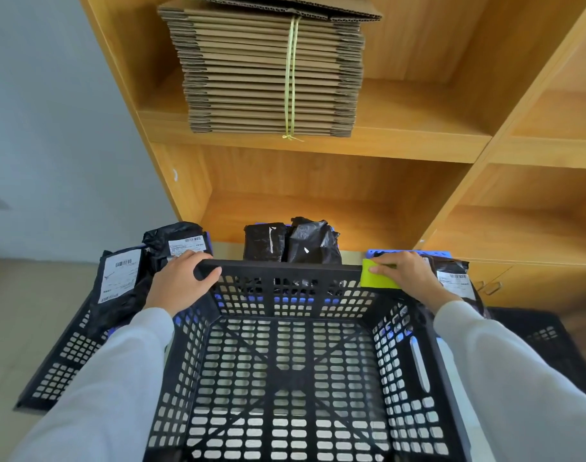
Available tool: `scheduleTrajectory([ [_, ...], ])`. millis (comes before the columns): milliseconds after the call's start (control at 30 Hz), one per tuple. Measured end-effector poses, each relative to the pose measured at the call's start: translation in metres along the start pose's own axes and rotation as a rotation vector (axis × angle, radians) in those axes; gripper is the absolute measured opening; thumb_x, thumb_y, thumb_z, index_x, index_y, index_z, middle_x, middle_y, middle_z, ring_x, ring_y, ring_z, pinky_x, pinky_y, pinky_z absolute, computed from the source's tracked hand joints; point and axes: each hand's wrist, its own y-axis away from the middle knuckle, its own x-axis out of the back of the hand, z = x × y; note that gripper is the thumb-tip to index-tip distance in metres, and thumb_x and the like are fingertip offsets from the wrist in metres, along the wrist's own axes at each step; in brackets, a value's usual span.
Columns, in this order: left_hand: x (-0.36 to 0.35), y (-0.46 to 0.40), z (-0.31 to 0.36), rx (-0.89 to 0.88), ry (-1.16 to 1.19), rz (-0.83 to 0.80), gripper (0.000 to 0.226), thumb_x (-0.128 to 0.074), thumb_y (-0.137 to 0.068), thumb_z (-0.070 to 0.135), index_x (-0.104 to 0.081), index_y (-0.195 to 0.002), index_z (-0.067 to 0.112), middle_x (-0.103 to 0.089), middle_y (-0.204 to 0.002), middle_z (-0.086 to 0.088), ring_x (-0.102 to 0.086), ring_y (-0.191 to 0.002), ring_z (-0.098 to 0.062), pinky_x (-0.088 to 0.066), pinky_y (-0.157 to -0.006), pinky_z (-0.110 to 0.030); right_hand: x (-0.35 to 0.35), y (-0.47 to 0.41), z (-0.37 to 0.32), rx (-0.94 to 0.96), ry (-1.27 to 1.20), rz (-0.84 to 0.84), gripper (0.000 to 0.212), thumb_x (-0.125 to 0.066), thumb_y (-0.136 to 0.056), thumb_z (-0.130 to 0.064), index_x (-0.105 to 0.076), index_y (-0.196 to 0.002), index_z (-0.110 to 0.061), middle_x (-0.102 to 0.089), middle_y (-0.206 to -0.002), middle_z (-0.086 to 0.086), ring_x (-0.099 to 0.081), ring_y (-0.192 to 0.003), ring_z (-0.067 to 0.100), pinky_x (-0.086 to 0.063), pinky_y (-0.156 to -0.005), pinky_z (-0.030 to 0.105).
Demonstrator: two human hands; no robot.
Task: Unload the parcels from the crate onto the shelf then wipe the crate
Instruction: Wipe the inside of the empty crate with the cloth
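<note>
tall wooden shelf unit (335, 208) beyond both hands, black perforated plastic crate (284, 361) sitting empty under the fingers, black plastic-wrapped parcels (291, 241) just past them, left hand (181, 281) curled round the crate's far rim, right hand (408, 275) pressing a yellow-green wiping cloth (373, 278) flat on that rim, fingers fairly straight

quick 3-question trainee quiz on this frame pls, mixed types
1. True or false: the black perforated plastic crate holds no parcels.
2. What does the right hand press on the crate's far rim? A) yellow-green cloth B) brush C) tape
3. Fill in: the left hand grips the crate's far ___ corner.

Key: 1 true; 2 A; 3 left. The black plastic-wrapped parcels sit beyond the crate, below the tied stack of flattened cardboard boxes.
</note>
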Motion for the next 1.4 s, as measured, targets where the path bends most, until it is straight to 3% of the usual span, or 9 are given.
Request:
scheduleTrajectory([
  [100, -0.001, -0.001, -0.001, -0.005, 0.005, 0.009, 0.038, -0.049, -0.093, 0.063, -0.060, -0.118, 0.036, -0.060, -0.116, 0.017, -0.060, -0.107, -0.013, -0.054, -0.080, -0.038, 0.001, 0.002, 0.001, 0.014, 0.012, 0.003, 0.037, -0.072, -0.090, -0.034, -0.075, -0.119, -0.012, -0.075, -0.112, 0.004, -0.060, -0.088, 0.011, -0.036, -0.073, -0.001],
  [167, -0.001, 0.000, -0.001, -0.005, 0.012, 0.013, 0.037, -0.050, -0.093, 0.061, -0.060, -0.117, 0.036, -0.060, -0.114, 0.017, -0.060, -0.106, -0.013, -0.054, -0.079, -0.038, 0.003, 0.004, 0.004, 0.038, 0.026, -0.005, 0.041, -0.069, -0.090, -0.038, -0.073, -0.121, -0.012, -0.074, -0.113, 0.003, -0.058, -0.092, 0.010, -0.034, -0.077, -0.003],
  [367, 0.001, 0.001, 0.000, -0.002, 0.031, 0.011, 0.033, -0.051, -0.093, 0.060, -0.060, -0.115, 0.037, -0.060, -0.112, 0.017, -0.060, -0.104, -0.012, -0.054, -0.079, -0.037, 0.006, 0.009, 0.023, 0.009, -0.015, -0.031, 0.054, -0.066, -0.089, -0.053, -0.065, -0.133, -0.022, -0.068, -0.128, 0.000, -0.060, -0.115, 0.017, -0.042, -0.095, 0.027],
  [467, 0.002, 0.002, 0.000, 0.001, 0.052, 0.016, 0.032, -0.051, -0.093, 0.060, -0.060, -0.114, 0.037, -0.060, -0.110, 0.019, -0.060, -0.102, -0.011, -0.054, -0.078, -0.037, 0.007, 0.018, 0.036, -0.063, -0.119, -0.003, 0.065, -0.065, -0.083, -0.062, -0.063, -0.136, -0.024, -0.066, -0.128, -0.001, -0.056, -0.119, 0.016, -0.040, -0.100, 0.030],
  [600, 0.002, 0.002, 0.000, 0.009, 0.074, 0.012, 0.031, -0.052, -0.093, 0.060, -0.060, -0.113, 0.038, -0.059, -0.109, 0.019, -0.061, -0.100, -0.011, -0.054, -0.079, -0.037, 0.001, 0.023, 0.040, -0.091, -0.181, 0.087, 0.058, -0.064, -0.089, -0.050, -0.065, -0.134, -0.013, -0.065, -0.133, 0.009, -0.057, -0.125, 0.024, -0.036, -0.097, 0.027],
  [900, 0.002, 0.002, 0.002, 0.011, 0.064, 0.017, 0.030, -0.052, -0.093, 0.057, -0.060, -0.113, 0.037, -0.060, -0.110, 0.018, -0.061, -0.099, -0.012, -0.052, -0.079, -0.036, -0.002, 0.016, 0.032, 0.031, 0.023, 0.130, 0.038, -0.067, -0.094, -0.034, -0.072, -0.119, -0.007, -0.073, -0.114, 0.007, -0.066, -0.108, 0.028, -0.038, -0.085, 0.025],
  [1067, 0.002, 0.002, 0.000, 0.017, 0.085, 0.017, 0.030, -0.052, -0.094, 0.056, -0.060, -0.114, 0.037, -0.060, -0.111, 0.018, -0.061, -0.099, -0.011, -0.051, -0.079, -0.035, -0.002, 0.012, 0.024, 0.162, 0.125, 0.155, 0.044, -0.062, -0.091, -0.043, -0.075, -0.114, -0.008, -0.077, -0.109, 0.006, -0.072, -0.100, 0.026, -0.053, -0.087, 0.035],
  [1333, 0.002, 0.001, 0.000, 0.041, 0.131, 0.015, 0.024, -0.048, -0.096, 0.052, -0.061, -0.112, 0.038, -0.060, -0.113, 0.019, -0.060, -0.099, -0.010, -0.050, -0.080, -0.035, -0.037, -0.008, -0.029, 0.333, 0.201, 0.130, 0.050, -0.058, -0.090, -0.047, -0.076, -0.108, -0.005, -0.078, -0.101, 0.006, -0.074, -0.089, 0.025, -0.041, -0.081, 0.014],
  [1400, 0.002, 0.001, 0.003, 0.051, 0.155, 0.005, 0.023, -0.045, -0.099, 0.048, -0.060, -0.112, 0.038, -0.060, -0.115, 0.019, -0.059, -0.099, -0.010, -0.048, -0.082, -0.036, -0.047, -0.011, -0.046, 0.380, 0.186, 0.137, 0.054, -0.055, -0.090, -0.051, -0.077, -0.110, -0.006, -0.078, -0.102, 0.006, -0.074, -0.091, 0.023, -0.048, -0.087, 0.018],
])
